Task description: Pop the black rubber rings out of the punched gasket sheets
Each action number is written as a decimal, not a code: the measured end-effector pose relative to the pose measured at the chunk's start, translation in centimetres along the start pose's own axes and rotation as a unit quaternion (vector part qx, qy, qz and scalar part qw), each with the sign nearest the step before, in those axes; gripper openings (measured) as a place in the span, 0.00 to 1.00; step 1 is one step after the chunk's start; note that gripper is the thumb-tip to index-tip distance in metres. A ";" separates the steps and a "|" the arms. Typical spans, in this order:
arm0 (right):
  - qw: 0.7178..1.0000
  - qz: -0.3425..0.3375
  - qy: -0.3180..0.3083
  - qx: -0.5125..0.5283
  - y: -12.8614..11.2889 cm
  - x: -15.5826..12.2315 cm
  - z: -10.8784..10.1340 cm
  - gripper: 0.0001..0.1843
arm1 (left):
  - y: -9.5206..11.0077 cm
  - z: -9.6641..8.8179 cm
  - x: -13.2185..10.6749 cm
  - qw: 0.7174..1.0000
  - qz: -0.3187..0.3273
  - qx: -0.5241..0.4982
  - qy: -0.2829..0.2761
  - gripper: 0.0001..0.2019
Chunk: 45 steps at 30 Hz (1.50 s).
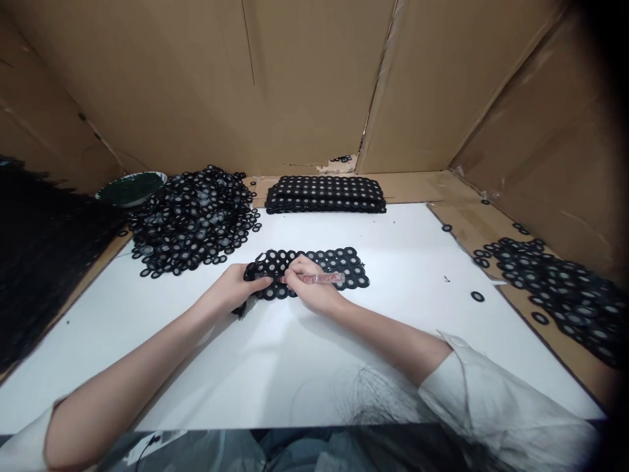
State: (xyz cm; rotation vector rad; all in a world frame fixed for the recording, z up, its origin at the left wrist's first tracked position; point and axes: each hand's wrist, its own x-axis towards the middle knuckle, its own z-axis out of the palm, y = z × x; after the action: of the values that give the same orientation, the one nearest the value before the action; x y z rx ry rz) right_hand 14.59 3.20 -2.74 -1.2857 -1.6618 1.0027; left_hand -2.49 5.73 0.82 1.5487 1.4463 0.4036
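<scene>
A black sheet of joined rings (339,264) lies on the white table top (275,367) in the middle. My left hand (236,286) pinches the sheet's left end, fingers closed on it. My right hand (310,286) is closed round a thin clear pen-like tool with red print (319,278), which lies across the sheet's near edge. Both forearms reach in from the bottom of the head view.
A heap of loose black rings (191,219) lies at the back left, beside a green dish (132,188). A stack of ring sheets (325,194) sits at the back centre. More loose rings (565,292) cover the right side. Cardboard walls (304,78) enclose the table.
</scene>
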 end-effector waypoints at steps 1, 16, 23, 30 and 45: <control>1.000 0.002 0.002 -0.007 -0.1 0.0 0.2 0.18 | 0.0 0.1 0.0 1.000 0.005 0.000 0.010 0.10; 1.000 -0.005 -0.004 0.007 0.0 0.6 -0.1 0.17 | -0.1 -0.4 0.2 0.998 0.015 0.057 -0.007 0.16; 1.000 -0.019 0.012 -0.013 -0.5 0.9 0.2 0.16 | -1.0 -0.3 1.2 0.993 0.084 0.038 0.077 0.12; 1.000 0.003 0.020 0.011 -0.5 1.2 0.5 0.16 | -0.8 0.1 0.6 0.996 -0.001 -0.081 0.041 0.14; 0.999 -0.013 0.010 -0.038 0.0 1.1 0.9 0.18 | 0.1 0.7 -0.6 0.993 -0.018 -0.111 0.027 0.12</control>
State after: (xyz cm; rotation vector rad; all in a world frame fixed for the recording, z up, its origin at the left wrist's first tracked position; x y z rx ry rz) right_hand 13.54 4.21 -2.95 -1.3152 -1.7110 0.9164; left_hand -2.02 4.94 0.78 1.3410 1.4175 0.5685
